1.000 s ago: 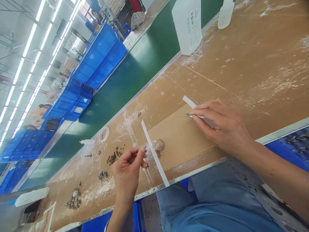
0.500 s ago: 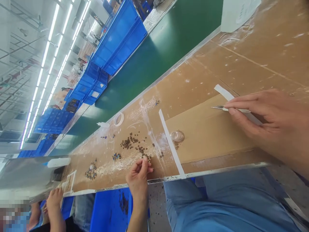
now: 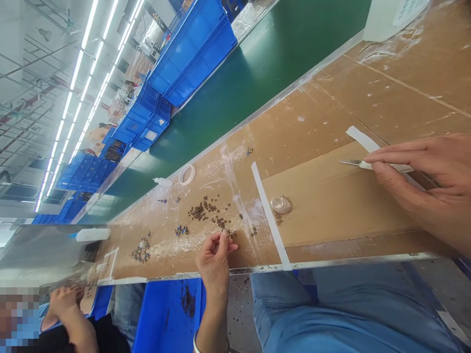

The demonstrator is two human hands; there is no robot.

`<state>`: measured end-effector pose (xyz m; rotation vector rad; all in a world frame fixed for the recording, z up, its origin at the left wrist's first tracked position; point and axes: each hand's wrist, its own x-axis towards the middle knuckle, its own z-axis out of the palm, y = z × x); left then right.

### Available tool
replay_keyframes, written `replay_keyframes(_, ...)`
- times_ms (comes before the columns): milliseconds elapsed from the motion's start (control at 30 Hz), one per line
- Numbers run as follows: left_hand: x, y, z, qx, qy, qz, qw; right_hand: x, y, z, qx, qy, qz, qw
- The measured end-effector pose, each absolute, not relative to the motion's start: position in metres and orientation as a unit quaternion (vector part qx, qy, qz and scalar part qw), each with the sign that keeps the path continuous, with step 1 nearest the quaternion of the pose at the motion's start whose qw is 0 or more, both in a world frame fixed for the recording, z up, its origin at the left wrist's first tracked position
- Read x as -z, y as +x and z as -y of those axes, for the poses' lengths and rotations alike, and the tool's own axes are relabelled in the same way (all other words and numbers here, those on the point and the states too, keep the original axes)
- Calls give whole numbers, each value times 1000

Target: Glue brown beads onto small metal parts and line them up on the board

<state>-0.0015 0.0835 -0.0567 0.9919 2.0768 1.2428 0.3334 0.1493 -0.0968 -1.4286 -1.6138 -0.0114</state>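
Note:
My left hand (image 3: 214,257) is closed in a pinch at the near side of the table. Thumb and forefinger meet beside a scatter of small brown round pieces (image 3: 198,212); what sits between the fingertips is too small to make out. In my right hand (image 3: 437,181) is a slim tool with a pointed metal tip (image 3: 349,162) and a pale handle, its tip facing left above a brown cardboard sheet (image 3: 331,206). A small clear round dish (image 3: 281,205) rests on the sheet's left part, right of a white tape strip (image 3: 270,215).
Small blue-and-gold pieces (image 3: 181,230) lie in clusters to the left. A tape roll (image 3: 187,174) and white bottle (image 3: 162,182) stand near the green belt (image 3: 265,73). Blue crates (image 3: 195,54) line its far side. A co-worker's hand (image 3: 66,300) is at lower left.
The view has shifted slightly, moving table things rightward. My left hand stays pinched by the brown pieces, and my right still holds the pointed tool. The co-worker's hand has moved left.

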Motion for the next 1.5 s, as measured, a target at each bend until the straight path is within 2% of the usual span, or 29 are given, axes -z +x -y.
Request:
replay_keyframes(167,60,2,-81,-494,366,-759,215,101,337,-154,48,-541,692,476)
replay_keyframes(400,62,2,-83,-455,406,-776,160,106,338,-154,27,-564,680,467)
replay_keyframes(833,58,10,-86,-448,409,-774,180,103,337,-151,31,-574,676,461)
replay_keyframes(1133,58,2,-86,-425,352,-792,262,106,338,-153,19,-575,674,464)
replay_keyframes(1500,56,13,-90,-388,379,-812,216,103,340,-153,24,-558,696,451)
